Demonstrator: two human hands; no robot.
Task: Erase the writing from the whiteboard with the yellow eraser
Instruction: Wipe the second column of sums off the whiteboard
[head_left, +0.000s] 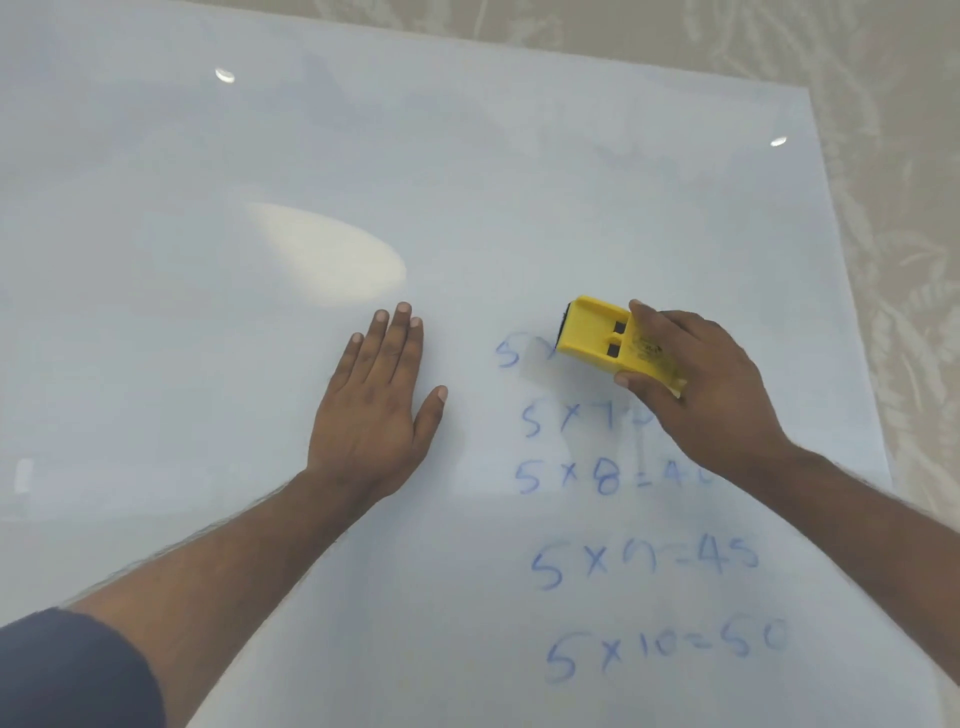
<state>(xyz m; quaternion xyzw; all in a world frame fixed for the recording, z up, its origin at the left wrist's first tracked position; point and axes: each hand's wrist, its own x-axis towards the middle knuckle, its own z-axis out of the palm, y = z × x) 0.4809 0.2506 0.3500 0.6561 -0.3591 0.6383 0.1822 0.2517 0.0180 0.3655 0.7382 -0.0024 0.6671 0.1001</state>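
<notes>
A large whiteboard (260, 156) lies flat and fills most of the view. Blue writing (623, 561), several rows of a five-times table, covers its lower right part. The top row is partly wiped, with only a "5" left beside the eraser. My right hand (711, 384) grips the yellow eraser (597, 332), pressed on the board over that top row. My left hand (379, 405) rests flat on the board left of the writing, fingers spread and holding nothing.
A beige patterned surface (893, 208) shows beyond the board's right and far edges. Bright light reflections (327, 254) sit on the board's middle. The board's right edge runs close to my right forearm.
</notes>
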